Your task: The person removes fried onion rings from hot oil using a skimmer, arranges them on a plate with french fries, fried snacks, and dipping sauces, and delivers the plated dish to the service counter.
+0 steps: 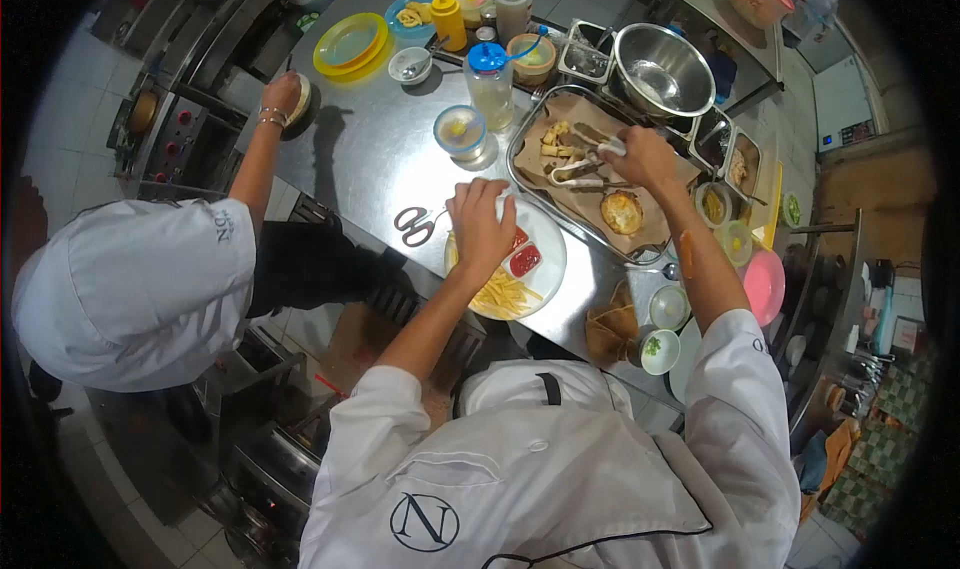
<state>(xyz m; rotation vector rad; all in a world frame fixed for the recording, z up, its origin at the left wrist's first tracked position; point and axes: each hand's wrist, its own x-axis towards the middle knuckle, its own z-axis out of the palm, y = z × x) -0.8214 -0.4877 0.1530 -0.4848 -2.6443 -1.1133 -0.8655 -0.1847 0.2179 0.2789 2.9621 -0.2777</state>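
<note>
Silver tongs (612, 148) clasped in right hand (647, 158) — long axis leftward, toward browned pieces (557, 141). Plate (552, 252) beneath left hand (482, 225); fingers curled, pinch unclear.

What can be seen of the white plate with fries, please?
The round white plate lies flat on the metal table, near its edge. Its surface looks smooth, perhaps ceramic or plastic. It carries fries and red sauce in small white containers. The left hand covers part of it; whether they touch is unclear.
</note>
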